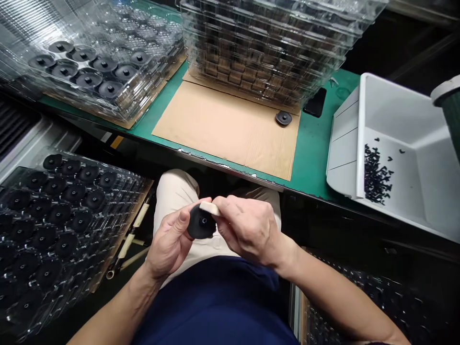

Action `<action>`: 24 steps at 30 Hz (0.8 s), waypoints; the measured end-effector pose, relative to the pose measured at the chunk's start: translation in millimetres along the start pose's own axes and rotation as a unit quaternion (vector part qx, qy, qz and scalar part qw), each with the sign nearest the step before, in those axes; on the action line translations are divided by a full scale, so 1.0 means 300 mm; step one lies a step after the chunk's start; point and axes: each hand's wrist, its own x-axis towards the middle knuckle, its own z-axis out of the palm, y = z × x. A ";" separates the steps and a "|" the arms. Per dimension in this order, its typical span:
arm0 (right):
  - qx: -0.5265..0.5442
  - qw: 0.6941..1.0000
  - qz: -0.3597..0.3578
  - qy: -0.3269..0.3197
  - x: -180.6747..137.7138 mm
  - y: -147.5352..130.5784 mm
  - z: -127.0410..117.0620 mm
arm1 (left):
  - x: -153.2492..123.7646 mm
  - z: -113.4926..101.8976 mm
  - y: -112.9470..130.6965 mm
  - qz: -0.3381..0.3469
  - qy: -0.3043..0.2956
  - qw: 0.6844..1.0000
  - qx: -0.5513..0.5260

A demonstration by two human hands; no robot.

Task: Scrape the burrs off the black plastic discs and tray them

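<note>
My left hand [168, 242] is closed around a round black disc part [200, 223] with a small hole in its middle, held over my lap. My right hand [247, 227] is closed on a small pale block-like tool [209, 207] pressed against the disc's upper edge. Both hands sit below the front edge of the green table [312, 158]. One loose black disc [283, 118] lies on the cardboard sheet [230, 129] on the table.
A clear tray [118, 112] with several black discs stands at back left, a stack of clear trays [266, 52] at back middle. A white bin [402, 148] with small black pieces [375, 175] sits right. Another tray of discs [68, 215] lies low left. A dark phone-like object [315, 102] lies nearby.
</note>
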 end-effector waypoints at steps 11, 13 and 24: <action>0.168 0.983 0.075 -0.028 -0.039 -0.116 0.004 | -0.039 0.075 -0.001 0.188 0.110 0.975 0.033; 0.187 0.980 0.063 -0.019 -0.032 -0.111 -0.001 | -0.049 0.083 0.000 0.203 0.115 0.972 0.036; 0.129 0.990 0.050 0.027 -0.022 -0.069 0.006 | -0.031 0.078 0.034 0.133 0.089 0.987 -0.017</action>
